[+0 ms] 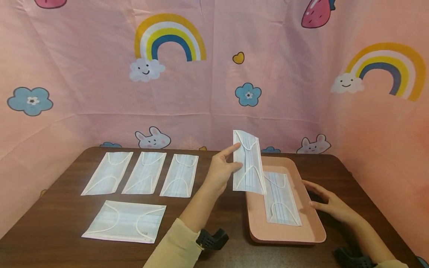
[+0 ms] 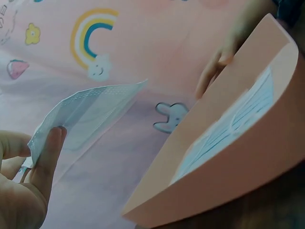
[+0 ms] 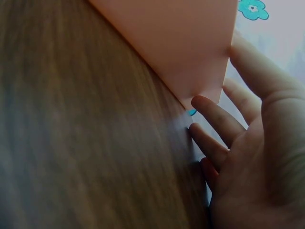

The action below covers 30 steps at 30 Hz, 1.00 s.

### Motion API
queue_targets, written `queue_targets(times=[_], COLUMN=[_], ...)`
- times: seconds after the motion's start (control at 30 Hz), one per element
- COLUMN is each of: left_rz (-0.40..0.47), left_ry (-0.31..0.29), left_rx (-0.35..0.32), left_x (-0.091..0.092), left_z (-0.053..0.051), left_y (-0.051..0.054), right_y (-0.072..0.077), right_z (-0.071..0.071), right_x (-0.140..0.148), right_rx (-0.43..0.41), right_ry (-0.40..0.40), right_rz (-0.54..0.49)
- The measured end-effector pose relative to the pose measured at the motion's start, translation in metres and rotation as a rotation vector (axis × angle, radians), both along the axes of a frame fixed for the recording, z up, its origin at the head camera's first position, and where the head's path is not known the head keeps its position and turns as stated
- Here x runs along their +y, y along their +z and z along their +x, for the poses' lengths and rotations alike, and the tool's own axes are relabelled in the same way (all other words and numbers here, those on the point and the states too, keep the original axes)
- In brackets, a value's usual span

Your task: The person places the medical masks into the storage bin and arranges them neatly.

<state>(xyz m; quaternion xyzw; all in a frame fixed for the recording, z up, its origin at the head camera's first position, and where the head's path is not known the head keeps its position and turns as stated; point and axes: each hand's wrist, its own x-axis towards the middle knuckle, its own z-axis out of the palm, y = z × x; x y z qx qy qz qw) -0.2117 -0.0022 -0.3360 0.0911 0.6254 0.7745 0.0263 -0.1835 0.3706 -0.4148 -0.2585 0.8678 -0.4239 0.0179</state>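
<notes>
A white face mask with ear loops is pinched by its left edge in the left hand, held up over the left side of a pink tray. In the left wrist view the mask bends away from the thumb and fingers of the left hand. Inside the tray lies another mask, its upper left part behind the held one. The right hand touches the tray's right side with its fingers extended; the right wrist view shows these fingers at the tray wall.
Three masks stand in a row at the back left of the brown table: one, a second and a third. In front of them another mask lies sideways. A pink patterned cloth surrounds the table.
</notes>
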Motion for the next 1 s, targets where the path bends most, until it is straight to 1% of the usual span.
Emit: queue_targets(times=[0.2, 0.37, 0.47, 0.6, 0.77, 0.9, 1.0], left_rz=[0.058, 0.100, 0.112, 0.121, 0.119, 0.117, 0.101], left_ry=[-0.011, -0.047, -0.062, -0.058, -0.050, -0.057, -0.051], left_rx=[-0.047, -0.094, -0.124, -0.164, -0.200, -0.210, -0.220], left_x=[0.025, 0.045, 0.056, 0.070, 0.082, 0.090, 0.092], left_z=[0.001, 0.004, 0.005, 0.005, 0.004, 0.002, 0.003], left_y=[-0.006, -0.016, -0.021, -0.025, -0.032, -0.039, -0.044], right_y=[0.003, 0.002, 0.002, 0.003, 0.003, 0.003, 0.002], right_z=[-0.002, -0.003, -0.004, -0.005, -0.006, -0.006, -0.005], right_x=[-0.001, 0.001, 0.002, 0.003, 0.003, 0.004, 0.002], right_rx=[0.001, -0.004, -0.001, -0.005, -0.017, -0.024, -0.017], right_ry=[-0.007, 0.011, 0.016, 0.023, 0.038, 0.043, 0.039], right_rz=[0.005, -0.005, -0.003, -0.008, -0.017, -0.025, -0.034])
